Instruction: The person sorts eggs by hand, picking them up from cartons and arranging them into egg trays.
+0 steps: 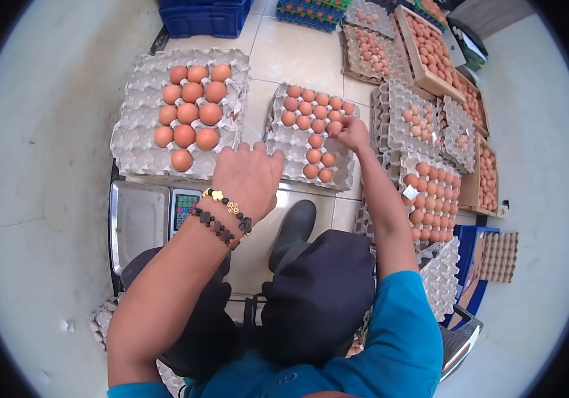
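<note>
My right hand (352, 134) has its fingers closed on a brown egg (335, 129) at the right side of the middle egg tray (278, 146). Rows of brown eggs fill the far part of that tray, with several more in a short column nearer me. My left hand (250, 176), a beaded bracelet at its wrist, hovers back-up at the near right corner of the left egg tray (142, 126). Its fingers curl downward, and whatever they may hold is hidden beneath them. Large brown eggs (187, 114) stand in several rows on the left tray.
A scale (140, 222) with a metal pan sits at the near left. Stacked trays of eggs (430, 199) line the right side, beyond them wooden crates (423, 50) of eggs. A blue crate (205, 18) stands at the far left. My boot (294, 229) rests on the tiled floor.
</note>
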A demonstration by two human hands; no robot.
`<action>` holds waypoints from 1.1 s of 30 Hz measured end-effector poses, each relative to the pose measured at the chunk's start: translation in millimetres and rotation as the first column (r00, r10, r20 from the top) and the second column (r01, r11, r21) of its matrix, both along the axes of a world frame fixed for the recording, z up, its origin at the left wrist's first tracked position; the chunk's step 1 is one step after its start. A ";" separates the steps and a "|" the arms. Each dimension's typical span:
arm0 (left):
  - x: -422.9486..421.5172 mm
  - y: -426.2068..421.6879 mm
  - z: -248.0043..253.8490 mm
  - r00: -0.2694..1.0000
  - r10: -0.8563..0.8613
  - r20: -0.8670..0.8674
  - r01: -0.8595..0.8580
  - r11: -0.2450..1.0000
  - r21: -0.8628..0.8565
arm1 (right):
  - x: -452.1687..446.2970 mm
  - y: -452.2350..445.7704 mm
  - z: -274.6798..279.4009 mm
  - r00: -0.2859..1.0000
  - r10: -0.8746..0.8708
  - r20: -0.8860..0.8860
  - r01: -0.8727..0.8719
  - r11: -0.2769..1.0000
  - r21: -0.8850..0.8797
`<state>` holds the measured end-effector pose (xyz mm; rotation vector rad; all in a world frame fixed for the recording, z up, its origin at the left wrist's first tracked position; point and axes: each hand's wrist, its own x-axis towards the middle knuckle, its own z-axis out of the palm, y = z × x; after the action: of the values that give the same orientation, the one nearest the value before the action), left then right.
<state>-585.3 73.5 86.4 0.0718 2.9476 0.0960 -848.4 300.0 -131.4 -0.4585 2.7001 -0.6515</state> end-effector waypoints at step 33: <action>-25.7 -9.4 14.0 0.955 0.136 -0.263 0.131 0.600 0.789 | 84.8 -65.9 213.5 0.734 0.535 0.419 -0.155 0.733 -0.662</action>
<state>-611.0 64.1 100.4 0.2229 2.8959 1.5509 -763.6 234.1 82.1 -0.7659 1.6962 -1.2725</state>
